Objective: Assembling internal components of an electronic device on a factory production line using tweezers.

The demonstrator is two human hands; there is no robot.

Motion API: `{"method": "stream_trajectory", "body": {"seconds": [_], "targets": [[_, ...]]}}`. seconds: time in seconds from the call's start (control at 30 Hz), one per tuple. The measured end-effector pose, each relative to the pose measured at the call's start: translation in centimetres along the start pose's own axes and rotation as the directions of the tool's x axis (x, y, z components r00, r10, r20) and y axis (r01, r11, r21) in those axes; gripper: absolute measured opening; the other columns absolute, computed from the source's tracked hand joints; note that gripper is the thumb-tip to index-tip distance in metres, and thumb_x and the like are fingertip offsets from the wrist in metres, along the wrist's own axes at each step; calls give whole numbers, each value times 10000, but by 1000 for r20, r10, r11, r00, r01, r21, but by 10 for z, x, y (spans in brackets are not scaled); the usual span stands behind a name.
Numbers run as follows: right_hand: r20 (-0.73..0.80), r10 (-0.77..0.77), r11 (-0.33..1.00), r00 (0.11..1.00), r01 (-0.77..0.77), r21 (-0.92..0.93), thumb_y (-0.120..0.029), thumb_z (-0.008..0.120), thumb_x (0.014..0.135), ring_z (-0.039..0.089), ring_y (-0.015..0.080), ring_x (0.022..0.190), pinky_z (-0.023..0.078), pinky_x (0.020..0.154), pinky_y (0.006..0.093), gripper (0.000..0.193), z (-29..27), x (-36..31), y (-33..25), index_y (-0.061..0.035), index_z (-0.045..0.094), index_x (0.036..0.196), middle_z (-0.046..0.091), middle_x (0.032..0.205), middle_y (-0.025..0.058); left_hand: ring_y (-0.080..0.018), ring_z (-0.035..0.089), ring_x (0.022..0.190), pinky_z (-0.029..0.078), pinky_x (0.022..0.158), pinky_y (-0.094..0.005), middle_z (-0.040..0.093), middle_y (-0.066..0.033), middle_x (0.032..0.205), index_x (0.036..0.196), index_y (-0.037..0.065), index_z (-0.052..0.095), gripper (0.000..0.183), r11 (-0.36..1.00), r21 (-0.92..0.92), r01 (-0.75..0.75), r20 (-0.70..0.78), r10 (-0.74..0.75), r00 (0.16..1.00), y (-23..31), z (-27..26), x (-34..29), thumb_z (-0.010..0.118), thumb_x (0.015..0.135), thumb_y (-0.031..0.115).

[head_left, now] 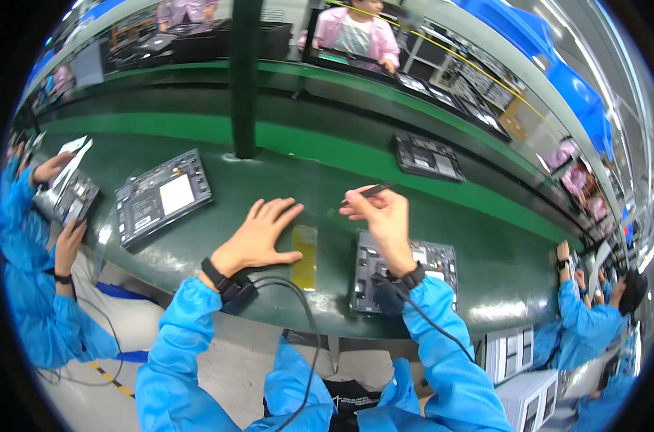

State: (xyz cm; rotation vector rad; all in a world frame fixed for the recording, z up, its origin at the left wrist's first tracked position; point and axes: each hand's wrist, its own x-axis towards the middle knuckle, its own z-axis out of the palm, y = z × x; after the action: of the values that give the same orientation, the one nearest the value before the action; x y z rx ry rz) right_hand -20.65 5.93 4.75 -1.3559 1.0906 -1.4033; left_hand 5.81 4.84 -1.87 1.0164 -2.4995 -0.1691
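Observation:
Fingers spread, my left hand [259, 236] rests over the green bench beside a flat yellow strip [305, 258], its thumb at the strip's edge. My right hand [382, 219] pinches a slim black pen-like tool [376, 191], whose exact kind I cannot make out. Beneath my right wrist lies an open electronic device chassis [369, 277] with its inner boards showing, partly covered by my forearm. Each wrist wears a black band with a dark box and cable.
To the left lies another opened device [163, 196] with a white label. A third device [429, 157] sits on the green strip at the back. A dark post [245, 86] rises from the bench. Co-workers in blue sit on both sides; stacked white trays [510, 354] stand lower right.

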Motion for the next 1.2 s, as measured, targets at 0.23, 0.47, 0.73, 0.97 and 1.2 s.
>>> {"method": "stream_trajectory", "body": {"seconds": [0.23, 0.47, 0.73, 0.97, 1.2], "targets": [[-680, 30, 999, 733, -45, -4, -185, 744, 936, 751, 199, 779, 528, 580, 231, 251, -112, -133, -55, 29, 691, 1057, 748, 918, 144, -381, 456, 1338, 345, 1145, -475, 494, -216, 1431, 1472, 31, 472, 739, 871, -338, -356, 146, 422, 895, 80, -54, 70, 683, 855, 379], [-852, 181, 983, 491, -72, 167, -176, 751, 930, 753, 197, 756, 465, 502, 210, 245, -115, -193, -10, 29, 687, 1049, 752, 912, 128, -417, 382, 1421, 271, 1181, -583, 421, -163, 1558, 1502, 173, 483, 719, 687, -310, -657, 153, 719, 678, 141, 39, 123, 646, 875, 485], [-871, 223, 973, 438, -151, 174, -188, 754, 925, 742, 177, 726, 409, 470, 207, 258, -94, -168, 2, 37, 695, 1039, 752, 935, 146, -405, 339, 1459, 192, 1201, -639, 424, -133, 1564, 1467, 207, 541, 708, 657, -291, -695, 196, 752, 629, 148, 60, 120, 642, 858, 553], [-885, 128, 989, 448, -126, 79, -185, 758, 924, 712, 155, 628, 392, 459, 204, 253, -90, -160, 13, 47, 702, 1010, 755, 893, 140, -390, 373, 1440, 198, 1206, -624, 448, -146, 1542, 1469, 200, 540, 726, 653, -280, -704, 175, 756, 631, 147, 64, 122, 652, 843, 549], [-877, 108, 987, 468, -154, 39, -186, 763, 920, 713, 158, 620, 412, 474, 207, 266, -89, -161, 16, 53, 697, 1017, 759, 897, 149, -386, 397, 1426, 204, 1207, -617, 458, -152, 1535, 1480, 196, 525, 736, 650, -272, -709, 164, 758, 632, 148, 62, 120, 655, 843, 542]]}}
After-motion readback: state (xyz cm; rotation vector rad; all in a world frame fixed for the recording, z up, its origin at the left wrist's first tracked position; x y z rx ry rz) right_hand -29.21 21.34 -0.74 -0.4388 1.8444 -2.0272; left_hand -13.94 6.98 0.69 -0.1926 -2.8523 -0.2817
